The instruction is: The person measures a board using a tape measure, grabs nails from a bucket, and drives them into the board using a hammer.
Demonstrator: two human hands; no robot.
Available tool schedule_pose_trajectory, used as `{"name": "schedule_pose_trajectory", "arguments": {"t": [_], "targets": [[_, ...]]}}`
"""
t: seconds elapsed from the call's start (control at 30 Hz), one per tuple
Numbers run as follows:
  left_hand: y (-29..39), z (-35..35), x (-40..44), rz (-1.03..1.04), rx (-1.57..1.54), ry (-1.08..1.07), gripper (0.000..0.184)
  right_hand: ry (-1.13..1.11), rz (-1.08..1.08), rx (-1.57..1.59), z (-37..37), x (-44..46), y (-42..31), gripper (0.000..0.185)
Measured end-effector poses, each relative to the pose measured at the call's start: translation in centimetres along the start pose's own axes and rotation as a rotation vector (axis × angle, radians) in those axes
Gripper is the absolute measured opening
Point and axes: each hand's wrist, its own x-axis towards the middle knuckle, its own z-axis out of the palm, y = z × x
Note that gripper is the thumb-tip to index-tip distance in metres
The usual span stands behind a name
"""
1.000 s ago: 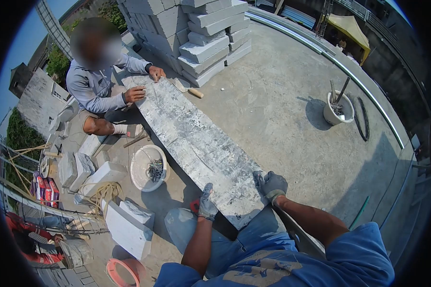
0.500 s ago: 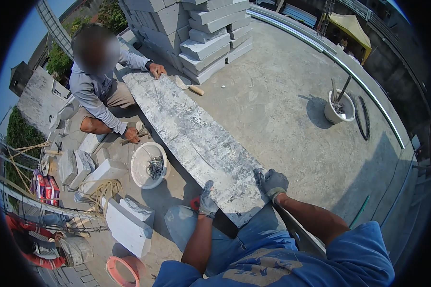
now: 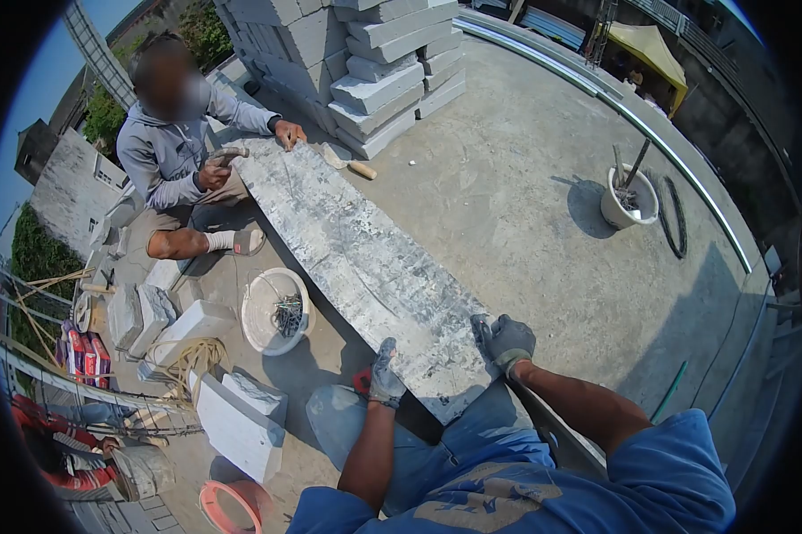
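A long, mortar-stained board (image 3: pixel 356 249) stretches away from me towards a co-worker. My left hand (image 3: pixel 386 378), in a grey-coated glove, is closed on its left edge near the close end. On the opposite edge, my gloved right hand (image 3: pixel 506 343) grips the board with fingers curled. At the far end, the co-worker's hand (image 3: pixel 289 133) rests on the board. Their other hand (image 3: pixel 212 175) holds what looks like a hammer (image 3: pixel 229 153) beside the board's far corner. Left of the board stands a white bucket (image 3: pixel 257 331) with nails inside.
Stacked pale blocks (image 3: pixel 378 84) rise behind the board, with a wooden-handled trowel (image 3: pixel 362 169) nearby. Loose blocks (image 3: pixel 232 427) and an orange bucket (image 3: pixel 212 500) lie to my left. A tool bucket (image 3: pixel 610 209) stands right. Another person (image 3: pixel 72 454) is lower left.
The co-worker's hand has risen from near the white bucket to the board's far end, bringing up the hammer-like tool. Both my hands keep their hold on the board.
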Motion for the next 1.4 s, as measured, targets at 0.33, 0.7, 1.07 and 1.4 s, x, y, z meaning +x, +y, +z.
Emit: {"name": "schedule_pose_trajectory", "arguments": {"t": [0.33, 0.7, 1.07, 1.4], "targets": [[1.1, 3.0, -2.2, -0.031, 0.015, 0.045, 0.055, -0.007, 0.008, -0.004, -0.5, -0.2, -0.4, 0.051], [1.8, 5.4, -3.8, -0.008, -0.021, 0.002, 0.049, 0.005, 0.001, -0.009, -0.1, 0.0, 0.0, 0.048], [1.1, 2.1, -1.6, -0.101, -0.100, -0.114, 0.051, -0.014, 0.027, 0.001, -0.9, -0.4, -0.7, 0.049], [1.3, 2.8, -2.1, -0.104, -0.099, -0.125, 0.053, -0.010, 0.020, 0.004, -0.8, -0.3, -0.4, 0.048]]}}
